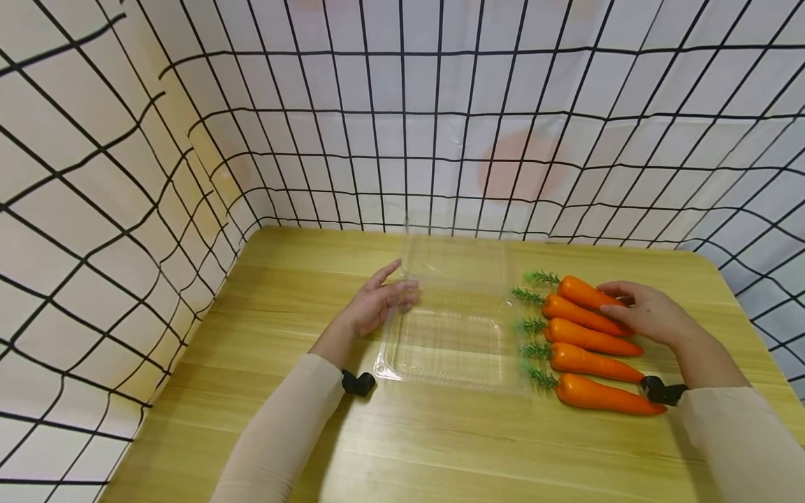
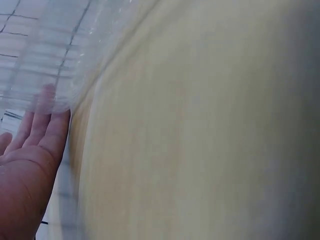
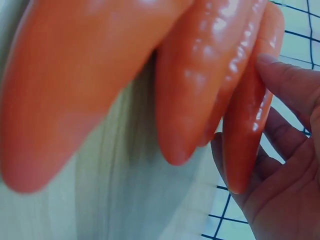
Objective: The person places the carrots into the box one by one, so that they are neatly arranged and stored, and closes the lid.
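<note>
carrots (image 1: pixel 591 337) lie in a row just beside the clear container's (image 1: pixel 453 342) right edge; right hand (image 1: pixel 654 314) pinches the farthest carrot (image 1: pixel 577 292), left hand (image 1: pixel 374 307), fingers extended, touches the left edge; tabletop (image 1: pixel 283 300) stretches leftward to black mesh (image 1: pixel 84 260).

Head view: the right hand (image 1: pixel 654 312) conceals the tip of the farthest carrot (image 1: pixel 580 290). Left wrist view: the tabletop (image 2: pixel 175 130) is blurred; the left edge crops the left hand (image 2: pixel 29 167).

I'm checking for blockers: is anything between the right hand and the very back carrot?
Nothing visible is. The right hand has its thumb and fingers on either side of the back carrot, near its pointed end.
</note>
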A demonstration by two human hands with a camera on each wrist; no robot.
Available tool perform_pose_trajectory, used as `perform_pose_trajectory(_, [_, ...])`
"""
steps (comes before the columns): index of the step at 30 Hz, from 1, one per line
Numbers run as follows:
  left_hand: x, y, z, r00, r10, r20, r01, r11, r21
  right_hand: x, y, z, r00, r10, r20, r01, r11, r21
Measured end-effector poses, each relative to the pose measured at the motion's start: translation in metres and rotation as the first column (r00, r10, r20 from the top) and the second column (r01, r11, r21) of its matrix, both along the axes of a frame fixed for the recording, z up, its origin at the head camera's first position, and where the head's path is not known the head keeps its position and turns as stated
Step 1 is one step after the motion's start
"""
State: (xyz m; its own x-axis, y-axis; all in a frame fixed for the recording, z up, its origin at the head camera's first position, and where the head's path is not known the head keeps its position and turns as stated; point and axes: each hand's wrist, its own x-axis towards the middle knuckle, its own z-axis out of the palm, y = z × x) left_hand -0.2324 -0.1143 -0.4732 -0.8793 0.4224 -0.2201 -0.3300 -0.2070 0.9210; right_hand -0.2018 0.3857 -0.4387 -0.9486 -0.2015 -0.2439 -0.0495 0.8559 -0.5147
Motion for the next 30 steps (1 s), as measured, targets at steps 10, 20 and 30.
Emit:
perform_pose_trajectory(10, [-0.003, 0.005, -0.006, 0.993, 0.085, -0.08, -0.087, 0.996, -0.021, 0.013, -0.005, 0.014, 0.995, -0.08, -0.054, 0.08, 0.997, -0.001])
perform_pose_trajectory(20, [-0.004, 0.014, -0.008, 0.98, 0.168, -0.108, -0.169, 0.986, -0.004, 0.031, -0.022, 0.026, 0.986, -0.15, -0.075, 0.143, 0.986, -0.083])
perform_pose_trajectory(30, [-0.008, 0.024, -0.009, 0.97, 0.221, -0.099, -0.221, 0.975, 0.008, 0.044, -0.057, 0.043, 0.98, -0.084, -0.182, 0.059, 0.988, -0.139])
